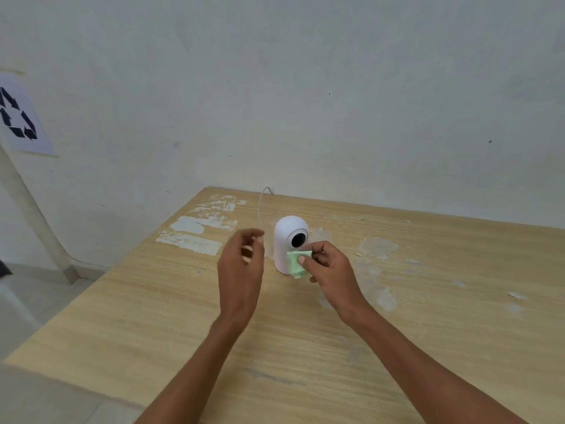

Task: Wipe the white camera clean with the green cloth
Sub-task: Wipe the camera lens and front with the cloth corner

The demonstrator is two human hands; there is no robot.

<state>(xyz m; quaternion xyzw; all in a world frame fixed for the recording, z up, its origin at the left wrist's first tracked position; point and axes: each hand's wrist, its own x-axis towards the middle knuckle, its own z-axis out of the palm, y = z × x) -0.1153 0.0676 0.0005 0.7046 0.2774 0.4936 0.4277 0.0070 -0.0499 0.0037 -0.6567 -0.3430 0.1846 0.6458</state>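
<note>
Your right hand [328, 270] pinches the green cloth [297, 263] between thumb and fingers [316, 250], and the folded cloth is pressed against the lower front of the white camera [287, 237], just below its dark round lens [298, 239]. The camera stands upright on the wooden worktop [153, 316], toward the far edge and near the wall [305, 87]. A thin white cable [263, 198] rises from behind it along the wall. Your left hand [241, 270] hovers just beside the camera on its left, not touching it; its fingers are curled loosely and apart, holding nothing. The worktop shows pale scuffed patches [195, 237] around the camera. A sheet with a recycling symbol [18, 117] hangs on the wall at far left.
</note>
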